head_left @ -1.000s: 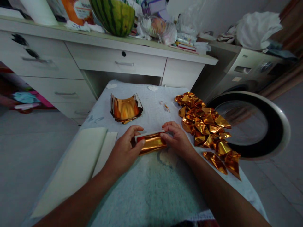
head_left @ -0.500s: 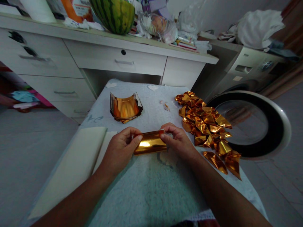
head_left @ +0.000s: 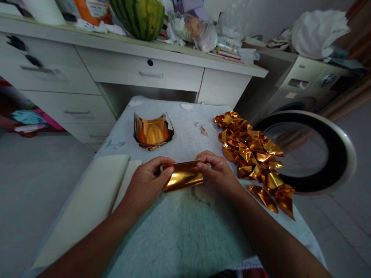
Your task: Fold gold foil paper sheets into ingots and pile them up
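A shiny gold foil sheet (head_left: 184, 177), its far edge folded over, is held level above the table between both hands. My left hand (head_left: 150, 177) pinches its left end, thumb on top and fingers behind. At the right end, my right hand (head_left: 218, 172) grips it the same way. Beyond my left hand stands a curved stack of gold foil sheets (head_left: 153, 131). Several folded gold foil pieces (head_left: 252, 148) lie heaped along the table's right side. Small foil scraps (head_left: 204, 130) rest between the stack and the heap.
A cloth-covered table (head_left: 174, 231) carries everything. Pale paper or card (head_left: 89, 200) lies at its left. Behind are white drawers (head_left: 145, 69) with a cut watermelon (head_left: 139, 17) and bags on top. The open round door (head_left: 342, 154) of a washing machine (head_left: 301, 85) borders the right side.
The foil sheet has tilted slightly, its near edge dipping a little at the left, and its folded far edge shows differently. Both hands keep their grip. The view has shifted slightly.
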### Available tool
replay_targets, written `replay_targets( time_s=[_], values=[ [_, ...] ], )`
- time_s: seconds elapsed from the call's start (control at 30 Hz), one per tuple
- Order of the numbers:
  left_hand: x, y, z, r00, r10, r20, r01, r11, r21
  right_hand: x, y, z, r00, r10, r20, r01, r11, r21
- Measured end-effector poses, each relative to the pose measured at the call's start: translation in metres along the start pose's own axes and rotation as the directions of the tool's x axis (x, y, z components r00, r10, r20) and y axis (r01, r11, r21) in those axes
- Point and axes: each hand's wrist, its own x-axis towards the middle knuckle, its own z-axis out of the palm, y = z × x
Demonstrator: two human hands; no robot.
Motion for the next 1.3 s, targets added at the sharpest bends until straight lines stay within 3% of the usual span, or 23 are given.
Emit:
replay_targets(
  time_s=[0.27,0.67,1.3],
  values=[
    [-0.0006,-0.0004,-0.0011,0.999,0.051,0.015,-0.051,0.999,-0.010,-0.0015,0.0001,0.0017,0.998,0.060,-0.015,-0.059,0.997,0.055],
    [-0.0016,0.0022,0.0001,0.999,0.027,0.024,-0.026,0.999,-0.030,-0.0042,0.0005,0.0034,0.983,0.183,-0.006,-0.181,0.972,0.148],
    [-0.0035,0.0042,0.0001,0.999,0.013,0.030,-0.011,0.999,-0.050,-0.0018,0.0012,0.0036,0.982,0.184,-0.028,-0.176,0.967,0.186]
  ],
)
